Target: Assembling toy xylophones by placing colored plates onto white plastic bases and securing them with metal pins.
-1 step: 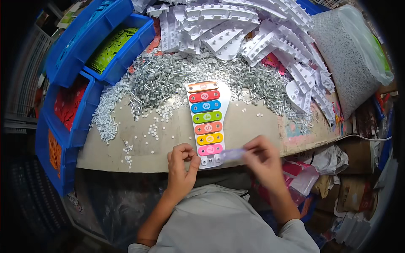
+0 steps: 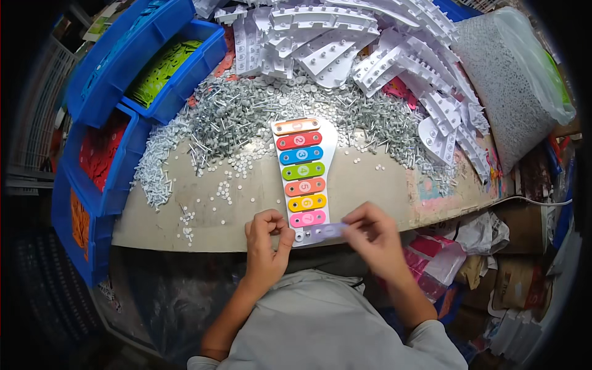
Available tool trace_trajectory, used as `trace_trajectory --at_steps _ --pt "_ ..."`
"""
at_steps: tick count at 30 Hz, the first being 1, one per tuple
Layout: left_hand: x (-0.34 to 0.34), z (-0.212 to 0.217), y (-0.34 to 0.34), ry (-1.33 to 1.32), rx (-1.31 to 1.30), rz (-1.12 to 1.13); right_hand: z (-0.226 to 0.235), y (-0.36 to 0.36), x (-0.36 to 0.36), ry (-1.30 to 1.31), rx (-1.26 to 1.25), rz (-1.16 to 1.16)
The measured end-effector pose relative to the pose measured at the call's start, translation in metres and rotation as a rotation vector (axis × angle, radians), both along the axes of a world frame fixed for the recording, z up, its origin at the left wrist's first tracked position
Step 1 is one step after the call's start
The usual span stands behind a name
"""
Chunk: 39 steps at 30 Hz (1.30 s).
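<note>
A toy xylophone with a white base lies near the front edge of the table, its colored bars in a row. The pink bar is the nearest one fixed on it. My right hand pinches a pale purple bar by its right end. The bar's left part hangs over the bare near end of the base, slightly blurred. My left hand is closed beside the base's lower left edge, thumb and fingertips close together; what they hold, if anything, is hidden.
Piles of nails and small white washers cover the table's middle and left. White base parts are stacked at the back. Blue bins with colored bars line the left. A bulging clear bag stands at right.
My right hand has moved a little left, carrying the purple bar over the near end of the xylophone base. My left hand stays almost still.
</note>
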<state>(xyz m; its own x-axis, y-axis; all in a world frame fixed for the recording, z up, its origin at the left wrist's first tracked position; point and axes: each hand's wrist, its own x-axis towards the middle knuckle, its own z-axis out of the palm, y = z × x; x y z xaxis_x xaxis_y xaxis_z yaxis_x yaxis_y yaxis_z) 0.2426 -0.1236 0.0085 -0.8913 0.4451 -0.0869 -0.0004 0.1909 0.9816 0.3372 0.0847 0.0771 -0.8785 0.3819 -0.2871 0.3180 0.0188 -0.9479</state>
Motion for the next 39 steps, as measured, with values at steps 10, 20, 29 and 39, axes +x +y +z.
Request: trace_trajectory --at_steps 10,20,29,39 --pt "-0.002 -0.001 0.001 0.296 -0.182 -0.092 -0.012 -0.022 -0.012 -0.120 0.000 0.110" --pt "-0.008 0.007 0.000 0.293 -0.176 -0.085 -0.031 0.003 -0.013 -0.155 -0.280 0.138" --pt "-0.161 0.029 -0.093 0.882 -0.783 0.284 -0.035 0.014 -0.004 -0.147 -0.295 -0.015" --pt "-0.163 -0.007 -0.133 0.936 -1.052 0.269 -0.026 0.080 0.017 -0.069 0.668 -0.343"
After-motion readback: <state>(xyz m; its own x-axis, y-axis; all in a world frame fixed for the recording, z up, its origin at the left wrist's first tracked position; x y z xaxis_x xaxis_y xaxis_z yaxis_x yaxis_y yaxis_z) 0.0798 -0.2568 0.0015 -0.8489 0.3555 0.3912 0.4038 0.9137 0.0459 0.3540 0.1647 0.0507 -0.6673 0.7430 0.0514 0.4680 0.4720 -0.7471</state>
